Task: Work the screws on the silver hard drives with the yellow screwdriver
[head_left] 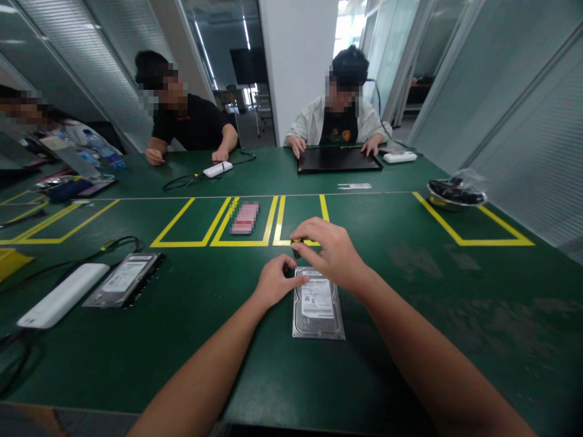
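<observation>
head view: green table (136, 340), glass-walled office

A hard drive (317, 303) lies flat on the table (410, 340) directly before the wearer, with the left hand (274, 281) at its far-left corner and the right hand (330, 250) over its far edge. Well to the left lie a second drive (124, 280) and, just beside it on its left, a power strip (62, 295); behind the hard drive, a row of taped boxes (237, 221) crosses the table, one holding a card (245, 218). At the far edge, a panel (337, 160) lies before one seated person (339, 115), another strip (217, 169) before the person (182, 115) to the left, and a bowl (456, 194) sits at far right.
</observation>
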{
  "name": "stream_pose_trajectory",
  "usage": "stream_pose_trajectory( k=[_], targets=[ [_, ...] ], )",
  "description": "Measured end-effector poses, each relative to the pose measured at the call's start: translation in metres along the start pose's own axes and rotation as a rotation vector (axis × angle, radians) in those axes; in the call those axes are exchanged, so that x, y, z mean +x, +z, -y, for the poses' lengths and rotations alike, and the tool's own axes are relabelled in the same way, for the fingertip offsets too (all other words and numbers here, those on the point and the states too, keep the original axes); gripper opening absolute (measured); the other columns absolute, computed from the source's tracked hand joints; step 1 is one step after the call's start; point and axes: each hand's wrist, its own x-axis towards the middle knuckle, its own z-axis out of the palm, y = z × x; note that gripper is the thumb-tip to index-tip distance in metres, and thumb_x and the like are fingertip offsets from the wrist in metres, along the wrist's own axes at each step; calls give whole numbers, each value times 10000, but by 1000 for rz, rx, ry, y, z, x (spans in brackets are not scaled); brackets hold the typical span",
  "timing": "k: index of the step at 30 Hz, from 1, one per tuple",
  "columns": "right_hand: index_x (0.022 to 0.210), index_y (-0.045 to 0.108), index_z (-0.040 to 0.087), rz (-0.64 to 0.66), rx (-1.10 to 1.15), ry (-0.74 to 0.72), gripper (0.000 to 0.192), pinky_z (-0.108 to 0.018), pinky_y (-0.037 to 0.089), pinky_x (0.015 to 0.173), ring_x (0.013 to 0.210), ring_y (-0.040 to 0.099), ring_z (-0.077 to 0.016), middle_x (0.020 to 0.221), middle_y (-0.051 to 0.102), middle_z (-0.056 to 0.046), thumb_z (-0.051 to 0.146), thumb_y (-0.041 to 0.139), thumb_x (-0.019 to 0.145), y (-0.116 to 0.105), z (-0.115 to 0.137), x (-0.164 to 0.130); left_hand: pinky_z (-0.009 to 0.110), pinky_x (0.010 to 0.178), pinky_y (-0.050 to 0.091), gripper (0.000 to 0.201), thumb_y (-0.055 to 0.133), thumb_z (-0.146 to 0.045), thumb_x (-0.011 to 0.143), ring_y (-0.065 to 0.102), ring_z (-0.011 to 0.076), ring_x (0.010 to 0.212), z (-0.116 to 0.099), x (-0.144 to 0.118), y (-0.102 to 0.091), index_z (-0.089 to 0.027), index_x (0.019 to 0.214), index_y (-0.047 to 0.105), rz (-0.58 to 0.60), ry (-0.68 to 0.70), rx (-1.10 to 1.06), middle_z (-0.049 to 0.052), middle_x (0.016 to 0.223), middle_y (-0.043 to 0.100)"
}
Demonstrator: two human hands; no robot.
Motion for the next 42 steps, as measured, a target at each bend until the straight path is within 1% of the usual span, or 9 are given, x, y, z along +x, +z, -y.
stream_pose_trajectory(
  k=[9,15,17,22,24,29,32,36,42],
  targets=[
    [1023,687,129,12,-27,2,198,-379,516,883,982,641,-205,1024,706,-113,146,528,906,1,-1,-2,264,640,398,422,753,-522,664,539,150,703,-2,0,-1,-195,846,558,18,-16,15,-15,772,606],
    [1095,674,163,22,-30,-4,284,-416,503,975,1121,627,-202,1186,685,-106,99,481,897,3,-2,-3,259,632,392,406,756,-506,666,534,149,695,-5,0,-2,-195,829,552,5,0,24,-16,771,611],
    [1084,668,172,26,-25,-3,273,-405,508,961,1100,632,-195,1156,692,-97,99,479,900,3,-2,-2,257,627,389,406,758,-504,665,533,146,686,-5,0,-2,-194,825,550,5,-1,25,-19,759,605],
    [952,666,155,-3,-47,35,101,-346,522,817,906,623,-189,936,666,-80,185,602,880,3,-1,-2,255,613,376,416,762,-507,662,528,141,676,-4,0,-1,-192,840,556,-7,-1,23,-25,754,600],
    [948,662,156,-21,-47,36,99,-345,518,816,907,620,-190,940,659,-82,199,608,878,3,-1,-2,255,612,371,416,762,-507,663,523,140,673,-4,0,-1,-191,839,554,-10,1,25,-25,756,599],
    [990,647,168,-56,-8,-7,147,-367,502,919,1039,636,-194,1071,696,-96,158,527,907,4,-2,-3,255,618,366,406,757,-503,671,522,140,678,-5,-1,-2,-192,829,551,2,3,31,-25,761,603],
    [985,642,179,-37,-16,10,127,-348,510,873,972,645,-186,1005,703,-72,164,546,905,4,-2,-3,256,618,370,410,756,-510,669,532,146,681,-7,-1,-3,-192,830,552,4,-12,39,-21,763,606],
    [919,650,175,-51,-44,56,61,-323,502,785,867,612,-179,893,650,-58,207,621,875,3,-2,-2,258,614,371,409,760,-505,666,536,150,677,-7,-1,-3,-193,832,554,-1,-13,42,-19,761,611],
    [951,647,182,-67,-28,60,90,-329,492,790,893,601,-181,921,638,-63,204,586,888,3,0,-2,258,619,380,399,756,-496,673,540,150,687,-7,-1,-2,-194,833,550,-1,-3,32,-15,779,620]
  ],
)
